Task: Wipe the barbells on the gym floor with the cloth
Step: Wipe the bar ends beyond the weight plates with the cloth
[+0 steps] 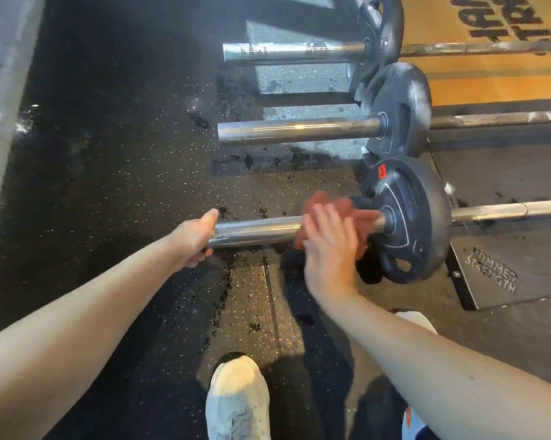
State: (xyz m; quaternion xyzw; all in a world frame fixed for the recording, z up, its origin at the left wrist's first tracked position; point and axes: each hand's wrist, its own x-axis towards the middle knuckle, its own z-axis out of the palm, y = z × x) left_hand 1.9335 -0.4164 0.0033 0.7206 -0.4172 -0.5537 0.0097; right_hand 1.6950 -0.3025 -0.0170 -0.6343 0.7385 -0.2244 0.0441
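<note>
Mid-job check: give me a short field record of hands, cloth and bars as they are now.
left hand: grips the sleeve end of the nearest barbell
right hand: presses the cloth onto that sleeve, fingers fairly straight, blurred
cloth: reddish-brown, draped over the sleeve right beside the plate
other bars: middle barbell and far barbell lie beyond, neither hand on them

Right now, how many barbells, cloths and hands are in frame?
Barbells: 3
Cloth: 1
Hands: 2
Total: 6
</note>
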